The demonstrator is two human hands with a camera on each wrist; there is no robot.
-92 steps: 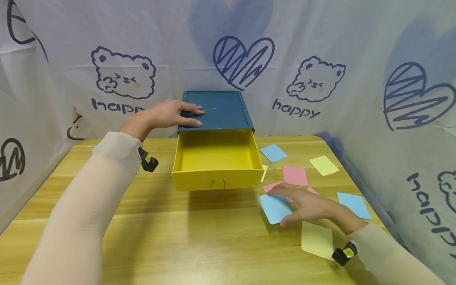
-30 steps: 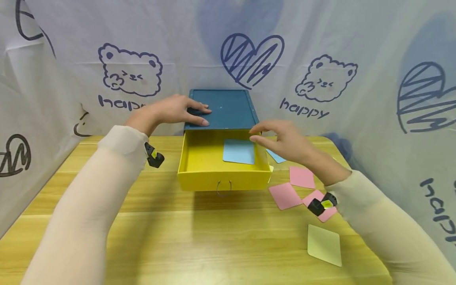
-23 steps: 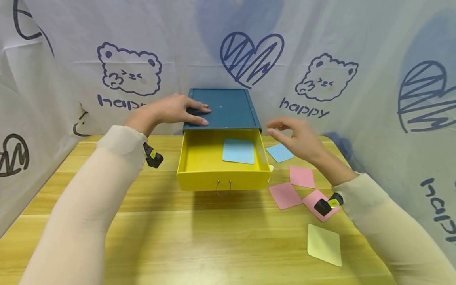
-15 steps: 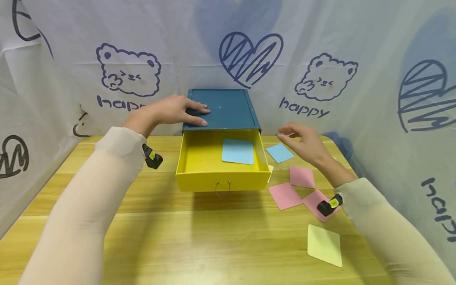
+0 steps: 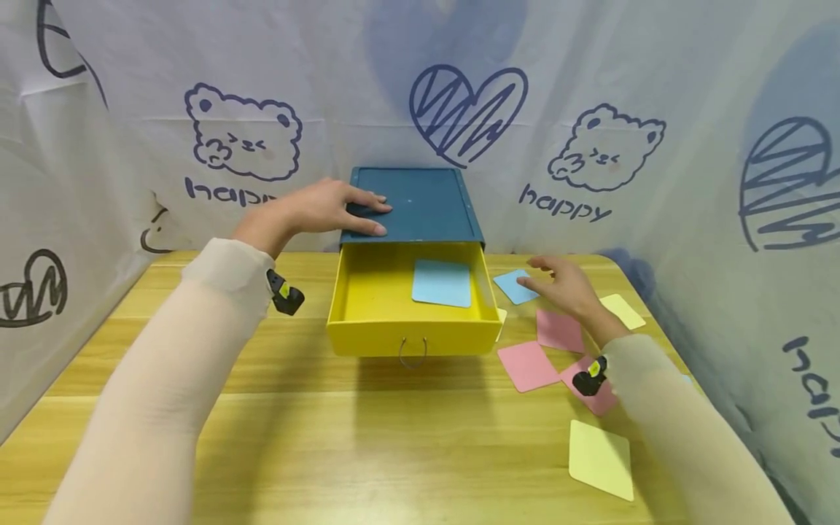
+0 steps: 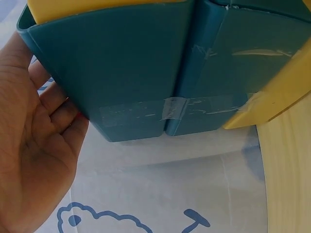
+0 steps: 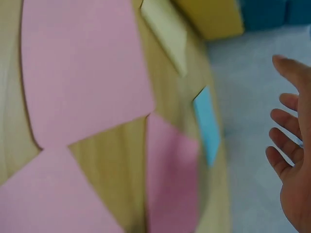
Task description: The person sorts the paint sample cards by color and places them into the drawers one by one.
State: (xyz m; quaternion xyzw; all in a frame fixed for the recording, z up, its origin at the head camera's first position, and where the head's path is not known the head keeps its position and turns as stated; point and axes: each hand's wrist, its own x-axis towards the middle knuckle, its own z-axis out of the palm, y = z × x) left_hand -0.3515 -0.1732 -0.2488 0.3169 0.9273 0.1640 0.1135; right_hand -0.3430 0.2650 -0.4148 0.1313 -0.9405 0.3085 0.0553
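My left hand (image 5: 328, 206) rests on the left part of the dark blue cabinet top (image 5: 429, 208), thumb and fingers stretched over it. Below that top, a yellow drawer (image 5: 370, 339) with a thin looped handle (image 5: 413, 357) is pulled out. A light blue square card (image 5: 442, 283) lies inside, towards its right wall. Right of the drawer, my right hand (image 5: 566, 288) reaches over a blue card (image 5: 509, 286) on the table; its thumb overlaps the card in the head view. The right wrist view shows nothing held between the loosely bent fingers (image 7: 284, 119).
Pink cards (image 5: 527, 366) lie grouped right of the drawer. Yellow cards lie nearer me (image 5: 600, 459), at the right edge (image 5: 622, 311) and partly hidden beside the drawer (image 5: 502, 324). A printed curtain (image 5: 367, 131) closes off the back and sides of the wooden table (image 5: 295, 437).
My right hand carried a blue card into the drawer and let it go, then moved right and down to the other blue card. The left hand has stayed on the cabinet.
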